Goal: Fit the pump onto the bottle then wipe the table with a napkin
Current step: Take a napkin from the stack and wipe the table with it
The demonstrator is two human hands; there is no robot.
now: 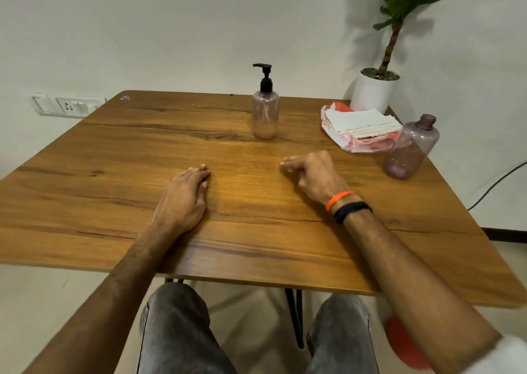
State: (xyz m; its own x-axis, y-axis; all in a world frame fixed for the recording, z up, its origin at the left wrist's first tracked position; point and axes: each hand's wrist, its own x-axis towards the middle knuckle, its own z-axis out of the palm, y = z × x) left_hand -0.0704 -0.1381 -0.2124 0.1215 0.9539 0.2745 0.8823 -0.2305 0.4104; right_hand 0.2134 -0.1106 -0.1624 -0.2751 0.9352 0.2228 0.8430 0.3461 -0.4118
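Table (114, 151) first, wooden, takes up most of what I see. Potted plant (375, 88) sits at the far right corner. Both my forearms are on the near part: left hand (182, 199) flat on the wood, fingers relaxed, holding nothing; right hand (312, 174) loosely curled, also holding nothing. Pack of napkins (362, 129) lies far right, just beside the plant pot. Open bottle (410, 148) stands right next to the napkins, no pump on it. Farther back near the middle, 1 bottle with a black pump (265, 102) stands upright.
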